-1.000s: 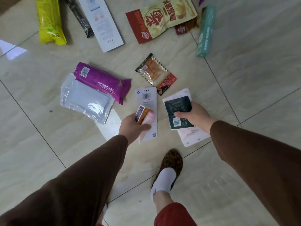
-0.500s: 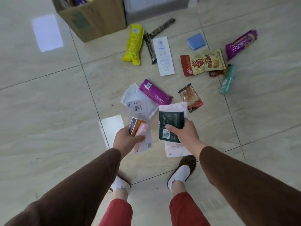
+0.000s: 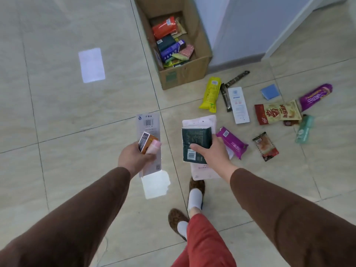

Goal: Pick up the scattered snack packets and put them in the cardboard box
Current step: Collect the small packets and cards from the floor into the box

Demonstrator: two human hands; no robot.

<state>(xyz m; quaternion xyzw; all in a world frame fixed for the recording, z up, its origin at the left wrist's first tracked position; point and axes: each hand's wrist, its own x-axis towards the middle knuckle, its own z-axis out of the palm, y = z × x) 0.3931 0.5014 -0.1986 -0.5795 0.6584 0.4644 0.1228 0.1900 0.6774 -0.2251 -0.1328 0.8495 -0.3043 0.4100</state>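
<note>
Both hands loaded, standing over floor. Left hand (image 3: pixel 134 158) grips clear flat packet (image 3: pixel 148 132) plus small orange box (image 3: pixel 145 140) and pink item. Right hand (image 3: pixel 210 151) has fingers curled round dark green packet (image 3: pixel 195 144) stacked on white pouch (image 3: pixel 200 122). Beyond, at 2 o'clock, roughly ten packets remain on floor (purple packet (image 3: pixel 232 142) nearest, yellow packet (image 3: pixel 211 93) closest to box). Cardboard box (image 3: pixel 185 75) at 12 o'clock, open, partly filled. Judgement: around halfway; handfuls need dropping in, then more rounds.
</note>
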